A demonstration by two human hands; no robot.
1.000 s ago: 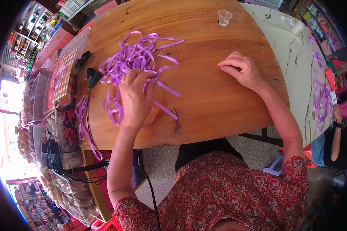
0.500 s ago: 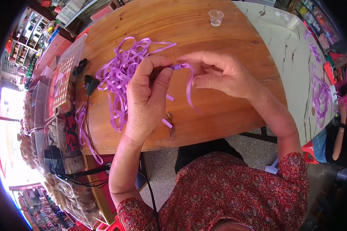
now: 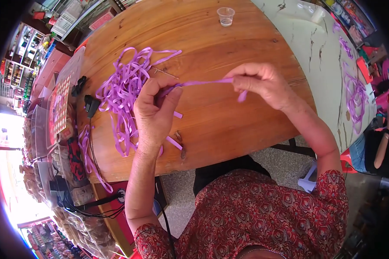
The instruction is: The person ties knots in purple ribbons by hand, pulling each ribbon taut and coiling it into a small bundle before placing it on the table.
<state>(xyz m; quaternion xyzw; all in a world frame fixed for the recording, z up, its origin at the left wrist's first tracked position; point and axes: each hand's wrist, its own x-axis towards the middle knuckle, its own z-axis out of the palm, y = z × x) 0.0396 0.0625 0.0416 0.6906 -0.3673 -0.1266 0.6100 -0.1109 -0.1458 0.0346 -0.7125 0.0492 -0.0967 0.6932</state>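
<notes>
A purple ribbon (image 3: 205, 82) is stretched nearly level between my two hands above the wooden table (image 3: 229, 125). My left hand (image 3: 156, 101) pinches one part of it between thumb and fingers; its fingertips partly hide a darker purple bit there. My right hand (image 3: 260, 84) grips the ribbon farther along, and a short end hangs below those fingers. Left of my left hand lies a loose heap of purple ribbon (image 3: 121, 86). Beside that wrist, a short ribbon piece (image 3: 174, 143) rests on the wood. Something thin and pale (image 3: 165, 72) lies beyond my left fingertips.
A clear plastic cup (image 3: 225, 17) stands at the far side. On the left are a black clip-like device with a cable (image 3: 91, 105) and a dotted board (image 3: 61, 105). More purple ribbon lies on the white marbled table (image 3: 333, 64) at right, near another person's arm (image 3: 381, 151).
My right hand has closed on the ribbon and drawn it rightward, so the curled, hanging length is now taut. The whole view has shifted slightly.
</notes>
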